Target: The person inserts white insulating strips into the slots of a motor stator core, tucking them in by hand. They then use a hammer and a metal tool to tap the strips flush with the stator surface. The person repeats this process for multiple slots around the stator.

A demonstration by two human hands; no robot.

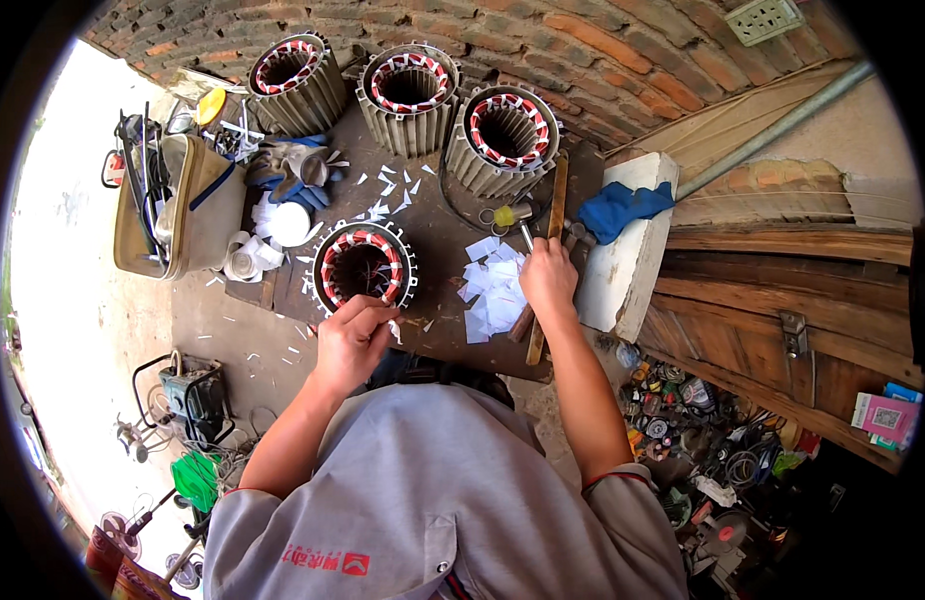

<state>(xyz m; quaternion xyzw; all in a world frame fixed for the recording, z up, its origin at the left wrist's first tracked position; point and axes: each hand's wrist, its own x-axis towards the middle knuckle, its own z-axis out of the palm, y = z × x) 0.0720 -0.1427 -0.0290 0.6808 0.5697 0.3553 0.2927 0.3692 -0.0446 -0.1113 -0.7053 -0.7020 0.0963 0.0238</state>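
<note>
My left hand is closed in a pinch at the near rim of a motor stator. A small crumpled white strip shows at its fingertips. Red and white windings ring the stator's opening, and white tabs stand out along its edge. My right hand is closed beside a heap of white paper pieces. A silver rod-like tool sticks out past its fingers; the rest of that tool is hidden. A long wooden strip lies just past this hand.
Three finned motor housings with similar windings stand along the brick wall. To the left are a beige bin of tools, gloves and a white tape roll. A blue cloth lies on a white slab at right.
</note>
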